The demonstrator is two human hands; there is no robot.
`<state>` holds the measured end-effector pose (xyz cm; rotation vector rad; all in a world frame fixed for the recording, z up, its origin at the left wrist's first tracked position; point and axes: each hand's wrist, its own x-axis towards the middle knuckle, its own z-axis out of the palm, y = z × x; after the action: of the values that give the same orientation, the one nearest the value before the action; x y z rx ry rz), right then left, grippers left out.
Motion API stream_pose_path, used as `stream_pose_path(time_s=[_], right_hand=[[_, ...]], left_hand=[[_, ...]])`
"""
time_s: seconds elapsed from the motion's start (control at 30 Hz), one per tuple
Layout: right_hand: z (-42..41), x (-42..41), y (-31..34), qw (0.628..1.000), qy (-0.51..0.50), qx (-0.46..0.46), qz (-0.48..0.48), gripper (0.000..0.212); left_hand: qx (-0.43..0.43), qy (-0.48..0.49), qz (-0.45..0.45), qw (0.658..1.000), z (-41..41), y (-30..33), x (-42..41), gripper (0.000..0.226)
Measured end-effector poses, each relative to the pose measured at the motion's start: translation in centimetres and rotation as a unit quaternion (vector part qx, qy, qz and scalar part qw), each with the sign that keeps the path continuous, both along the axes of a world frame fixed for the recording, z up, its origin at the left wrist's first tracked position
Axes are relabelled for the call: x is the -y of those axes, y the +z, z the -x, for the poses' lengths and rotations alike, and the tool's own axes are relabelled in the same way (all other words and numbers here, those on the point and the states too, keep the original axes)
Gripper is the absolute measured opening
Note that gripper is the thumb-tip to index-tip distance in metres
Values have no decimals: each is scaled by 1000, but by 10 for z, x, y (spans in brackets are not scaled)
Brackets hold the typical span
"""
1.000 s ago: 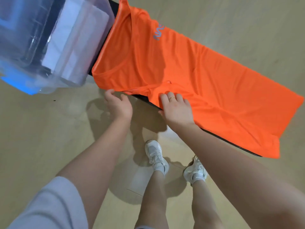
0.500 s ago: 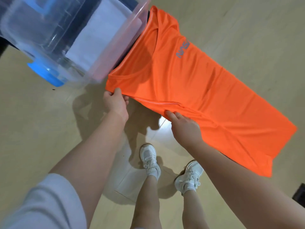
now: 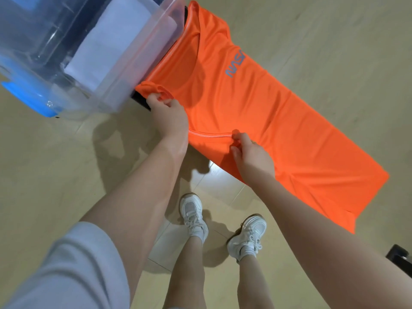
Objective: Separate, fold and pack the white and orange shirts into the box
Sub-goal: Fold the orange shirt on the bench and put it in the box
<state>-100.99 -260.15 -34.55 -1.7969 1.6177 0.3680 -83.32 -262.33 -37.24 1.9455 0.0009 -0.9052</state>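
Lower centre: white sneakers (image 3: 193, 216) on tan floor | Centre: left hand (image 3: 169, 117) gripping bunched sleeve, right hand (image 3: 252, 157) pinching near hem of orange shirt (image 3: 267, 112) spread toward right edge | Upper left: clear box (image 3: 142, 56) holding folded white shirt (image 3: 107, 52) | Step: likely first lengthwise fold; next: carrying near edge across evenly.

blocked left: clear box (image 3: 142, 47) beside orange shirt (image 3: 267, 112) | free right: shirt's far side
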Motion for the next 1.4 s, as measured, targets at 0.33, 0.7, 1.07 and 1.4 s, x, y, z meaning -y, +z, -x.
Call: stream_pose_path(time_s=[0.33,0.7,1.07,1.4], right_hand=[[2,22,-4,987,-147,64,-8,32],[91,113,-1,988,-117,59,76,19],[172,207,-75,971,-117,70,-197,30],[191,208,-142,913,-116,114,-373,34]], left_hand=[[67,-159,-90,981,3,23,19,59],[235,-559,-72,792,57,37,91,32],[146,-756,-160,618,140,-30,224,28],[28,-852,-357,381,149,-83,234,38]])
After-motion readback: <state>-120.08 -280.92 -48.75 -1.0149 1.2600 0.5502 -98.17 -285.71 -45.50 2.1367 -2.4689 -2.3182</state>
